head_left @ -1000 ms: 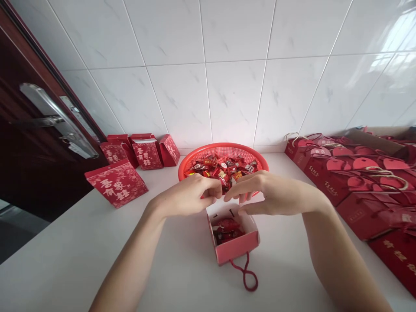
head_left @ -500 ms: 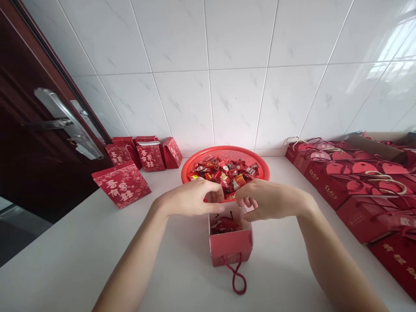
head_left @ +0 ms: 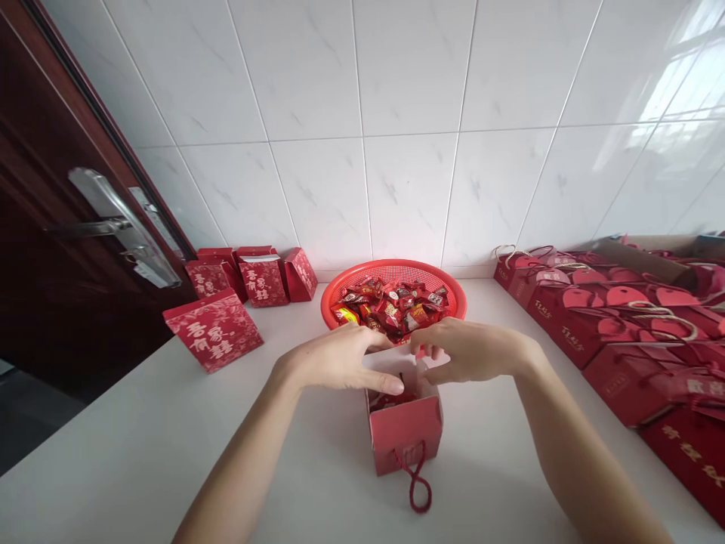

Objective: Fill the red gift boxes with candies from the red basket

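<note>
A small red gift box [head_left: 406, 437] stands on the white tabletop with its top raised and open, showing a pale inside. Red-wrapped sweets [head_left: 387, 400] lie in it, and a dark red cord loop [head_left: 420, 497] hangs from its near side. My left hand [head_left: 345, 359] hovers at the box's far left edge, thumb stretched over the opening, fingers apart behind the rim. At the far right corner, my right hand [head_left: 467, 351] has its fingers curled and its thumb against the flap. The hands partly hide the back of the box.
Behind the box, a red plastic basket [head_left: 453, 285] holds many wrapped sweets. Several red printed boxes [head_left: 215, 330] stand at the left, near a dark door [head_left: 62, 249]. Rows of red boxes with cords [head_left: 609, 336] line the right side. A tiled wall [head_left: 408, 174] closes the back.
My left thumb has moved right and down, further over the box's opening. My right hand stays near the far right corner. The view has shifted slightly, and the box appears turned a little.
</note>
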A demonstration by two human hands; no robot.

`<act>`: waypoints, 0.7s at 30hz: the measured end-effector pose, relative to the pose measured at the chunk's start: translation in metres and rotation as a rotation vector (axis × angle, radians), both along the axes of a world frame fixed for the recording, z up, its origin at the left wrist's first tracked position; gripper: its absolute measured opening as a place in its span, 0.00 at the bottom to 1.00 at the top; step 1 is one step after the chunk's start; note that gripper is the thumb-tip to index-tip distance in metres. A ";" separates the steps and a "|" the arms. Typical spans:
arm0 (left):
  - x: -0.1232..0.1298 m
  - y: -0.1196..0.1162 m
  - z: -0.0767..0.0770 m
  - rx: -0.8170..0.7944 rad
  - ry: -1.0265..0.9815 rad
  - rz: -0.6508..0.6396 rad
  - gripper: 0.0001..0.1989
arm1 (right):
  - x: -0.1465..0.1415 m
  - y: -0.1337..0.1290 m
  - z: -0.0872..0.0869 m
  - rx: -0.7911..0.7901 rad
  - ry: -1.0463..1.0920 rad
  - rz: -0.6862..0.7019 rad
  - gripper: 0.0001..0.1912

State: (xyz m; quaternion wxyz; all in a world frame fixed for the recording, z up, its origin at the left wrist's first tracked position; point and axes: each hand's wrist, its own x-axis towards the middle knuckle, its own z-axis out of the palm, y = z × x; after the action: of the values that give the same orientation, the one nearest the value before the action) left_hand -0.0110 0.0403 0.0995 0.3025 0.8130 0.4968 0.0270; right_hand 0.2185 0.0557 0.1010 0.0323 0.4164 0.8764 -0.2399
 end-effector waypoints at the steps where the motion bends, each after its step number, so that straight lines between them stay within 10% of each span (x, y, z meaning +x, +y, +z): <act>1: 0.001 0.002 -0.001 0.002 -0.017 -0.007 0.30 | 0.001 0.001 0.000 0.002 -0.006 -0.013 0.19; 9: 0.006 0.016 -0.015 0.045 -0.114 -0.062 0.30 | 0.009 0.011 -0.006 0.030 0.002 -0.116 0.15; 21: 0.000 -0.014 0.008 0.107 0.004 -0.171 0.09 | 0.016 0.001 -0.027 0.132 0.349 0.057 0.03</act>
State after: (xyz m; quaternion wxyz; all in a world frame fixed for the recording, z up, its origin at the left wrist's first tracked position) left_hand -0.0111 0.0263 0.1071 0.2587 0.8676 0.4240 0.0260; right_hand 0.2349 0.0567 0.0737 -0.1409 0.3449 0.8938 -0.2495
